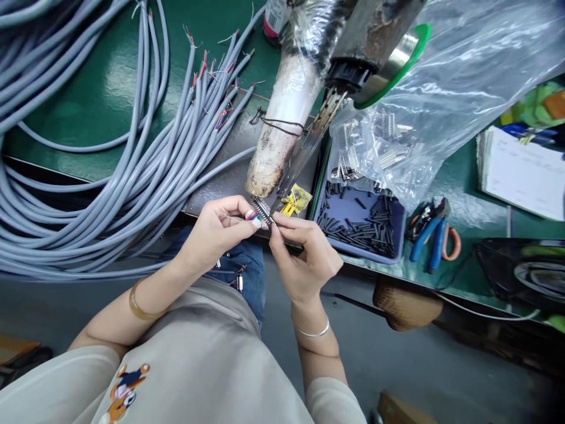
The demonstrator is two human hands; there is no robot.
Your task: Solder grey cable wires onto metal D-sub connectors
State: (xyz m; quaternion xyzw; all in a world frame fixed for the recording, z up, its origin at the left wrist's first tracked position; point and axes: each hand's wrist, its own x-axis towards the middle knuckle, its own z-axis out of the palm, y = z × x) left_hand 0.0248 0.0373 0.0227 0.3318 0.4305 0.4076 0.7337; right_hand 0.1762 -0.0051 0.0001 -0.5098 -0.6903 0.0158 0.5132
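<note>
My left hand (pixel 223 227) is closed, with thumb and forefinger pinching thin coloured wires (pixel 252 217) against a small metal multi-pin connector (pixel 261 207). On the connector's right end, my right hand (pixel 302 247) closes in a pinch; its fingertips partly cover what they grip. The connector sits just below the stained mouth of a white wrapped tube (pixel 282 112). Beside that tube, a soldering iron (pixel 329 109) slants down towards the connector. A yellow piece (pixel 292 201) lies on the dark plate (pixel 212 191) behind my fingers.
Grey cables (pixel 168 159) with stripped, coloured ends cover the left of the green bench. To the right stand a blue tray (pixel 399 235) of short black tubes, a plastic bag (pixel 477 70) of metal connectors, a green-rimmed spool (pixel 417 53), blue-handled pliers (pixel 435 244) and a paper pad (pixel 525 165).
</note>
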